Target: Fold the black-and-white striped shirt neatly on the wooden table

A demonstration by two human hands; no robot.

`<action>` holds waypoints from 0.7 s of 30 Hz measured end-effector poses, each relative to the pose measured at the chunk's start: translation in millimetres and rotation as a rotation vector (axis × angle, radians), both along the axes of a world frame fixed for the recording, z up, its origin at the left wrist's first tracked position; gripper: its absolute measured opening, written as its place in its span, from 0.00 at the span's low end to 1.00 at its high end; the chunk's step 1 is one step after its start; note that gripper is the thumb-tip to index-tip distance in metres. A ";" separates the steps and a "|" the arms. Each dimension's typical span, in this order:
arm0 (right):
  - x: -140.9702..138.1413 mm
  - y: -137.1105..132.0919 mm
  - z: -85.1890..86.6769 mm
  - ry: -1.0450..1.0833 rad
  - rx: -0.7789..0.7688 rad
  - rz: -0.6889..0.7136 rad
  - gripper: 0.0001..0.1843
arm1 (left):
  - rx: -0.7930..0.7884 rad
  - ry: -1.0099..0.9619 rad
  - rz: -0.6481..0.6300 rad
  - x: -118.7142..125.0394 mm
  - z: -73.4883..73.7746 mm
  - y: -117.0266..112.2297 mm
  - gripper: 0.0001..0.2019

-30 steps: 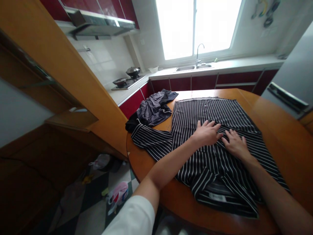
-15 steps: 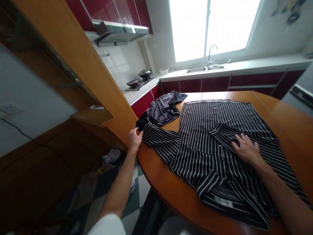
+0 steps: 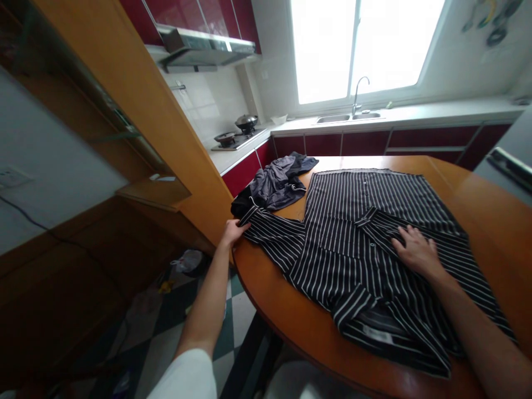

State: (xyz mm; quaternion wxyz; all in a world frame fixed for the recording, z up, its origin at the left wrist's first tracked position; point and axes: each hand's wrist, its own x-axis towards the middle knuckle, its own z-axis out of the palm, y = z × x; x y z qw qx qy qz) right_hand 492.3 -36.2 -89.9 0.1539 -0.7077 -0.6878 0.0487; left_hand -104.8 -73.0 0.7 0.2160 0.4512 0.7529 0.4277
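Note:
A black shirt with white stripes [image 3: 332,238] lies spread on the wooden table [image 3: 266,302], its collar toward me and its hem toward the window. One sleeve is folded across the front, and my right hand [image 3: 417,252] rests flat on it with the fingers apart. The other sleeve [image 3: 276,230] stretches out to the left. At its cuff, by the table's edge, my left hand [image 3: 233,231] pinches the fabric between thumb and fingers. A crumpled grey and black garment [image 3: 274,183] lies just beyond that cuff.
A wooden partition post [image 3: 195,149] rises close on the left of the table. Behind are a stove with pans [image 3: 239,136], a counter with a sink [image 3: 349,117] and a window. A plastic bag [image 3: 190,261] sits on the checkered floor.
My left hand has turned slightly and closed on the cuff edge. My right hand stays on the folded sleeve. The view has shifted a little.

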 end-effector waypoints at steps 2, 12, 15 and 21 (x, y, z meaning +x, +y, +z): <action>0.0 0.2 0.4 0.015 -0.001 0.001 0.35 | 0.004 -0.009 -0.010 4.5 6.2 0.1 0.24; -50.2 -16.3 57.6 0.781 0.274 0.215 0.25 | 0.330 0.237 -0.320 127.1 95.3 16.4 0.13; -75.5 -29.5 68.3 1.213 -0.007 0.317 0.25 | 0.347 0.254 -0.536 203.0 101.4 14.9 0.10; -89.5 -40.4 65.9 1.629 -0.344 0.246 0.27 | 0.286 0.162 -0.937 324.0 41.3 -8.3 0.11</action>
